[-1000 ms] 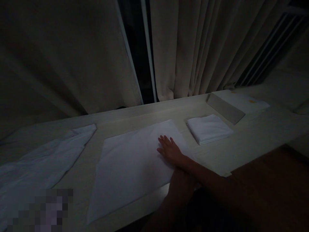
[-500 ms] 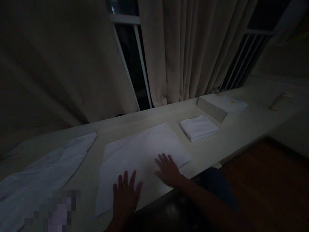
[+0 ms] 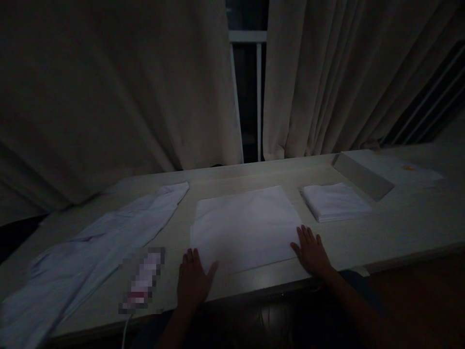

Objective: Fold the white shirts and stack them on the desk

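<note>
1. Fingers of my left hand (image 3: 194, 278) and my right hand (image 3: 311, 252) lie flat and slightly spread, gripping nothing; half a second ago both sat further in on the cloth, and they have since slid outward to its near corners.
2. The flat white cloth (image 3: 247, 225) lies between my hands on the surface (image 3: 381, 232): left fingertips touch its near left corner, right fingertips rest on its near right corner.
3. The cloth is thin, smooth and roughly square. A small folded white stack (image 3: 336, 202) sits just beside it to the right, a long rumpled pale garment (image 3: 101, 237) to the left. Heavy pleated curtains (image 3: 345, 82) hang behind.
</note>
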Demonstrator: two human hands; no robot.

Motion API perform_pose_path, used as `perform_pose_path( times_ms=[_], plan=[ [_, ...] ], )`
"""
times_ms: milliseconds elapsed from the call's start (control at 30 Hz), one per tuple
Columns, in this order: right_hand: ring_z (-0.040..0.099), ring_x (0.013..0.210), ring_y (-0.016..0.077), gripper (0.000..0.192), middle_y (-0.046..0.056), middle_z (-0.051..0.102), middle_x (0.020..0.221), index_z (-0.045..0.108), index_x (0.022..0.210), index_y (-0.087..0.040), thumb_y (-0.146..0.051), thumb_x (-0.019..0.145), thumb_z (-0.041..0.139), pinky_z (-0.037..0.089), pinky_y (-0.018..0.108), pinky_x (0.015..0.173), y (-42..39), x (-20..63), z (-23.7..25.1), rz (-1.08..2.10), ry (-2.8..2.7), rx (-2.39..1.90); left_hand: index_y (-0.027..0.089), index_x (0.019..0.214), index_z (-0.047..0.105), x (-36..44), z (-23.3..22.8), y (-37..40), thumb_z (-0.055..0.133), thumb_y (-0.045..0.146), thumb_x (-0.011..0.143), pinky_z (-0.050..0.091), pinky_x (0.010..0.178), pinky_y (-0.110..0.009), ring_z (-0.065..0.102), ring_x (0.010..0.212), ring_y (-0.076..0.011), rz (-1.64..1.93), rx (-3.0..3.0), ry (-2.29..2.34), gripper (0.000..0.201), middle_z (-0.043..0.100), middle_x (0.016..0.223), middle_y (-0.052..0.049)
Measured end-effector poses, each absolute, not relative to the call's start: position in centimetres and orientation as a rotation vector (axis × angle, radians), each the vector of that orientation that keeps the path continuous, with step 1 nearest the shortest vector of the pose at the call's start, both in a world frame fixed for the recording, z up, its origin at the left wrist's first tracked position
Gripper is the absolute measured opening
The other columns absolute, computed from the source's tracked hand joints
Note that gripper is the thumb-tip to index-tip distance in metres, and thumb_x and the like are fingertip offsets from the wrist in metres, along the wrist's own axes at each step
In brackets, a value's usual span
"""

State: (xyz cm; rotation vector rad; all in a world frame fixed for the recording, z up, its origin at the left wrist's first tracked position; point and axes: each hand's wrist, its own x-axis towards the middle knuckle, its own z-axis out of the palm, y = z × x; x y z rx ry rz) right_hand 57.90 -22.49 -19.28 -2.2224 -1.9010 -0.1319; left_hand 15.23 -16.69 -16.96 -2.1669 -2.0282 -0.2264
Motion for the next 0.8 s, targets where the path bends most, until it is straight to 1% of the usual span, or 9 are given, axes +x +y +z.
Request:
perform_pose_path(
  times_ms=[100, 200, 333, 467, 533, 600, 667, 700, 800],
  plan=[
    [0.004, 0.146, 0.0307, 0.074, 0.011, 0.012, 0.159, 0.018, 0.153, -0.014, -0.06, 0.096, 0.019, 0.008, 0.058, 0.115, -22.5, 58.0, -19.6, -0.143, -1.904, -2.23, -0.007, 0.145, 0.023, 14.5, -17.0, -16.9, 0.028, 0.069, 0.084, 0.023, 0.113, -0.05, 0.023, 0.143, -0.0352, -0.242, -2.169, -2.038, 0.098, 0.028, 0.152, -0.028],
    [0.004, 0.147, 0.0297, 0.075, 0.01, 0.011, 0.159, 0.017, 0.154, -0.014, -0.061, 0.095, 0.019, 0.008, 0.057, 0.115, -22.6, 58.0, -19.9, -0.155, -1.913, -2.231, -0.007, 0.144, 0.025, 14.3, -17.0, -16.9, 0.028, 0.069, 0.084, 0.021, 0.114, -0.05, 0.024, 0.142, -0.0352, -0.264, -2.158, -2.039, 0.097, 0.029, 0.151, -0.028],
    [0.006, 0.146, 0.0304, 0.075, 0.011, 0.014, 0.159, 0.02, 0.153, -0.015, -0.062, 0.095, 0.018, 0.007, 0.058, 0.114, -22.4, 57.8, -19.7, -0.142, -1.898, -2.235, -0.007, 0.143, 0.028, 14.4, -17.0, -16.9, 0.028, 0.069, 0.084, 0.02, 0.115, -0.048, 0.024, 0.142, -0.0349, -0.272, -2.153, -2.021, 0.097, 0.03, 0.151, -0.028],
    [0.011, 0.146, 0.0312, 0.075, 0.014, 0.018, 0.157, 0.024, 0.152, -0.014, -0.063, 0.095, 0.018, 0.008, 0.058, 0.114, -22.4, 57.5, -18.9, -0.096, -1.878, -2.23, -0.009, 0.142, 0.028, 14.5, -16.4, -17.0, 0.027, 0.067, 0.082, 0.023, 0.113, -0.05, 0.027, 0.141, -0.0366, -0.253, -2.157, -2.025, 0.097, 0.032, 0.149, -0.029],
    [0.013, 0.145, 0.0311, 0.075, 0.014, 0.019, 0.157, 0.025, 0.152, -0.014, -0.063, 0.095, 0.019, 0.01, 0.058, 0.113, -22.5, 57.3, -18.8, -0.091, -1.845, -2.231, -0.005, 0.142, 0.032, 14.7, -15.8, -17.0, 0.026, 0.065, 0.081, 0.025, 0.11, -0.054, 0.028, 0.14, -0.0379, -0.24, -2.19, -2.012, 0.093, 0.037, 0.147, -0.028],
    [0.014, 0.145, 0.031, 0.074, 0.015, 0.021, 0.156, 0.026, 0.152, -0.015, -0.063, 0.095, 0.02, 0.011, 0.059, 0.113, -22.7, 57.2, -18.8, -0.103, -1.816, -2.224, 0.003, 0.142, 0.037, 14.9, -15.2, -17.1, 0.026, 0.064, 0.081, 0.026, 0.109, -0.057, 0.03, 0.14, -0.0382, -0.221, -2.227, -1.999, 0.087, 0.043, 0.145, -0.024],
    [0.015, 0.145, 0.031, 0.074, 0.015, 0.022, 0.156, 0.027, 0.151, -0.015, -0.063, 0.095, 0.021, 0.011, 0.058, 0.113, -22.9, 57.1, -18.9, -0.115, -1.8, -2.219, 0.008, 0.141, 0.039, 15.0, -14.9, -17.1, 0.026, 0.062, 0.081, 0.026, 0.108, -0.058, 0.031, 0.139, -0.0381, -0.204, -2.249, -1.991, 0.083, 0.045, 0.144, -0.021],
    [0.016, 0.145, 0.031, 0.074, 0.014, 0.022, 0.156, 0.027, 0.151, -0.015, -0.063, 0.095, 0.021, 0.012, 0.058, 0.113, -22.9, 57.1, -18.9, -0.117, -1.796, -2.22, 0.007, 0.142, 0.039, 14.9, -14.9, -17.1, 0.026, 0.061, 0.081, 0.026, 0.108, -0.058, 0.03, 0.14, -0.0378, -0.194, -2.265, -1.979, 0.082, 0.045, 0.144, -0.021],
    [0.017, 0.145, 0.0312, 0.075, 0.015, 0.022, 0.156, 0.028, 0.15, -0.013, -0.063, 0.095, 0.024, 0.013, 0.057, 0.113, -23.1, 57.1, -18.6, -0.115, -1.794, -2.234, -0.002, 0.142, 0.035, 14.5, -15.4, -17.3, 0.026, 0.06, 0.082, 0.026, 0.11, -0.056, 0.026, 0.142, -0.0374, -0.189, -2.251, -1.968, 0.086, 0.036, 0.148, -0.026]
  ],
)
